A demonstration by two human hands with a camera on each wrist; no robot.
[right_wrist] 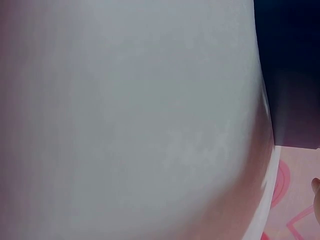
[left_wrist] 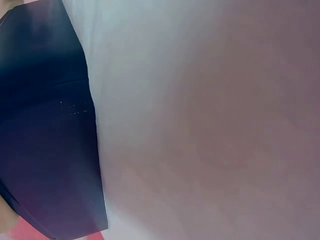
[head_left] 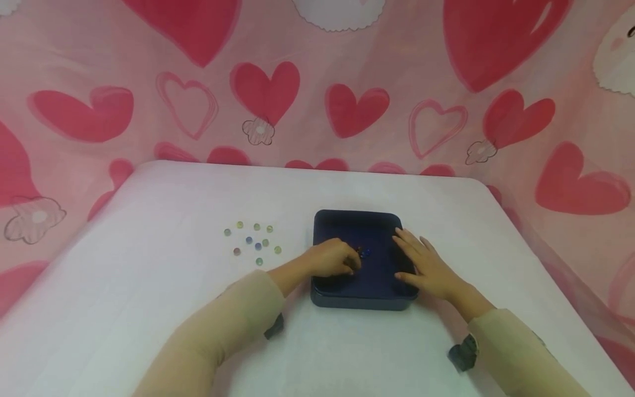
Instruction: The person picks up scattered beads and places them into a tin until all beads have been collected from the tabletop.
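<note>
A dark blue rectangular box (head_left: 364,302) stands on the white table, its open side up. My left hand (head_left: 331,259) reaches over its left rim, fingers bent down inside. Beside those fingertips, a few small blue and orange marbles (head_left: 366,253) lie on the box floor. Whether the fingers pinch a marble is too dark to make out. My right hand (head_left: 429,270) rests at the right rim with its fingers spread and nothing in them. In the left wrist view the box wall (left_wrist: 50,160) shows; in the right wrist view a fingertip (right_wrist: 316,195) peeks in.
Several clear and tinted glass marbles (head_left: 258,246) lie scattered on the white table (head_left: 149,248), left of the box. A pink cloth with red hearts (head_left: 265,91) hangs behind the table. Dark wrist devices (head_left: 463,354) hang under both sleeves.
</note>
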